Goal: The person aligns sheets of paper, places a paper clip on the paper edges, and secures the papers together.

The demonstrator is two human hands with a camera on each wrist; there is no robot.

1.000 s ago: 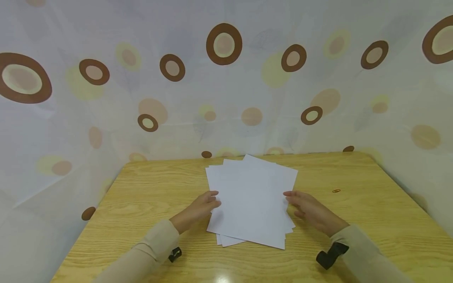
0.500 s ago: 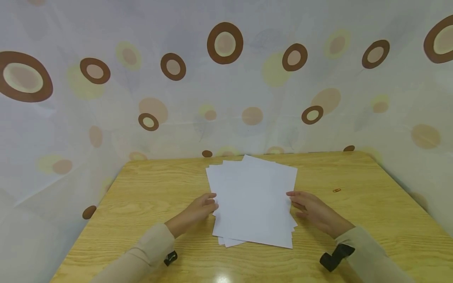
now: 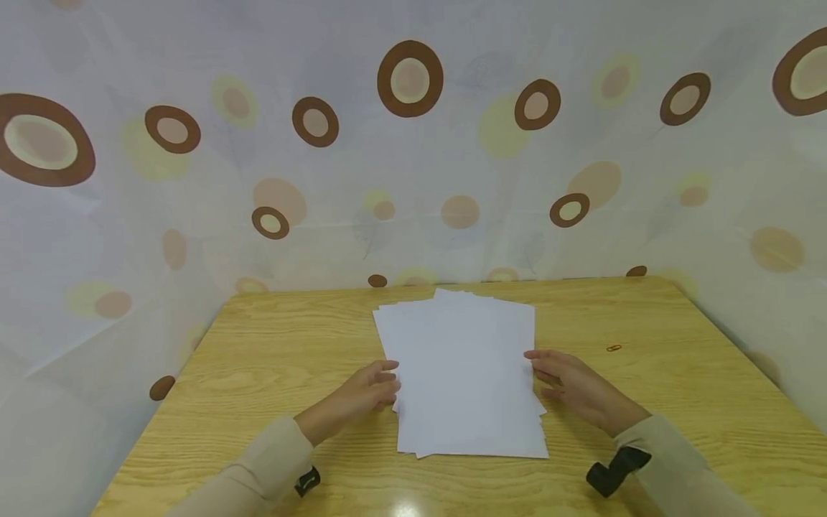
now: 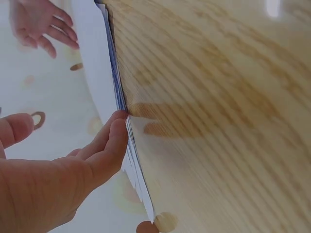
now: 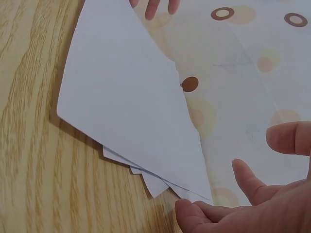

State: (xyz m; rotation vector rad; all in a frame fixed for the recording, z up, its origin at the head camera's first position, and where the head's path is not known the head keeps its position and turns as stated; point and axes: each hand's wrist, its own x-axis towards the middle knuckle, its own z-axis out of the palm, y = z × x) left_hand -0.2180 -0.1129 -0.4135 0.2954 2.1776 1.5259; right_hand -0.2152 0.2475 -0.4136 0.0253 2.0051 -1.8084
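Note:
A loose stack of white paper sheets [image 3: 465,380] lies flat on the table, its corners fanned out unevenly. My left hand [image 3: 355,398] is at the stack's left edge; in the left wrist view the fingertips [image 4: 120,116] touch the sheet edges, thumb held apart. On the opposite side my right hand [image 3: 575,384] stands by the right edge, fingers extended. In the right wrist view its fingertips [image 5: 187,211] are at the paper's edge and the thumb is raised away. Neither hand is curled round the sheets.
A small orange-red paper clip [image 3: 614,347] lies on the wooden table [image 3: 291,337] to the right of the stack. Behind the table hangs a pale cloth [image 3: 413,158] with brown ring patterns. Black straps are on both wrists.
The top sheets have turned straighter, with the near edge now almost level and the far corners closer together. My left hand has shifted slightly nearer to me; the right moved slightly outward.

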